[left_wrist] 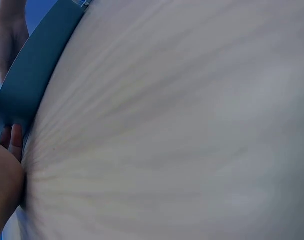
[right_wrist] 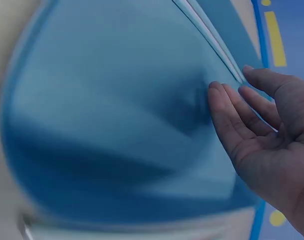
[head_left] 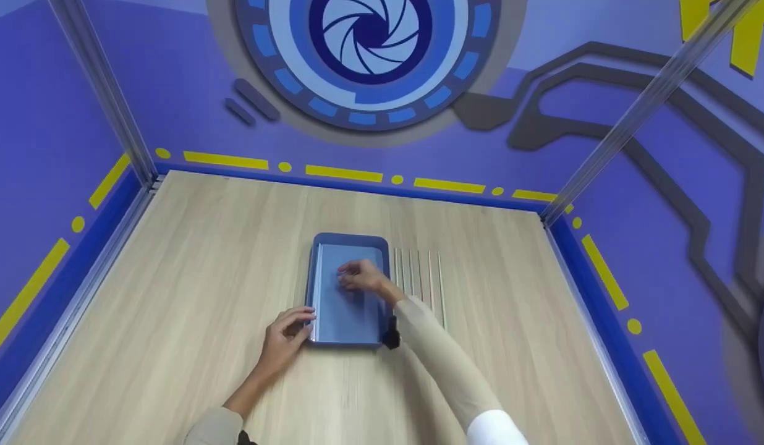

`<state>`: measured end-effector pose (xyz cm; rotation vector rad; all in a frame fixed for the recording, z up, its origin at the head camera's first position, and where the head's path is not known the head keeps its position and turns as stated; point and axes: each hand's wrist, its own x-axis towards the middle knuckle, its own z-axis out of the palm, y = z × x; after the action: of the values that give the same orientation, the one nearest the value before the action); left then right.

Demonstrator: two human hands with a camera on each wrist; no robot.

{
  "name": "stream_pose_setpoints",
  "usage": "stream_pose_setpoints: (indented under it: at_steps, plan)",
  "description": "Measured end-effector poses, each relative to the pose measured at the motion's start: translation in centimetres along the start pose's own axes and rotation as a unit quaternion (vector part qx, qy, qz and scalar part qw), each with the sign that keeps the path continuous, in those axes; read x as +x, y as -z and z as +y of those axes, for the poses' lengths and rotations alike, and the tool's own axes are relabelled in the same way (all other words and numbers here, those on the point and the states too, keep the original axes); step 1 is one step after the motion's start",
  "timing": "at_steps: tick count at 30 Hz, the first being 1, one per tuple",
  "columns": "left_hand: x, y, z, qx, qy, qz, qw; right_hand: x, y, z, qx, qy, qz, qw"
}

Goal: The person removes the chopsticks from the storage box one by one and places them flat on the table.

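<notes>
A blue-grey rectangular tray [head_left: 351, 340] lies lengthwise on the wooden table. Along the inside of its left wall runs a thin, pale stick [head_left: 318, 290], which also shows as a light strip in the right wrist view. My left hand [head_left: 283, 340] grips the tray's left wall near the front corner, fingers at the rim; the left wrist view shows some fingertips against the outer wall. Over the tray floor hovers my right hand [head_left: 361, 276], fingers loosely bent. Its palm [right_wrist: 281, 155] and parted thumb show nothing held in the right wrist view.
Several thin, straight sticks [head_left: 430, 278] lie side by side on the table, right of the tray, partly behind the right forearm. A black object [head_left: 391, 335] is beside the tray's front right corner. Blue printed walls [head_left: 190, 123] enclose the wooden table [head_left: 203, 247].
</notes>
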<state>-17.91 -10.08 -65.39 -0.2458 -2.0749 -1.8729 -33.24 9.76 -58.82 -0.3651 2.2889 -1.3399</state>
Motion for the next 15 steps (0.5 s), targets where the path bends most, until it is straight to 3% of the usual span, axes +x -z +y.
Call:
stream_pose_setpoints:
  at_steps: [3,7,15]
  plan:
    - [0.1,0.2,-0.9,-0.001,0.004,-0.002,1.0000,0.5,-1.9,-0.1,0.013,-0.010,0.011,0.9998]
    - [0.0,0.4,-1.3,-0.011,-0.005,-0.012,0.9998,0.9,-3.8,-0.2,0.009,-0.008,0.057,0.9983]
    - [0.1,0.4,-1.3,-0.021,0.001,-0.023,0.9995,1.4,-5.5,-0.9,-0.035,-0.021,0.124,0.9914]
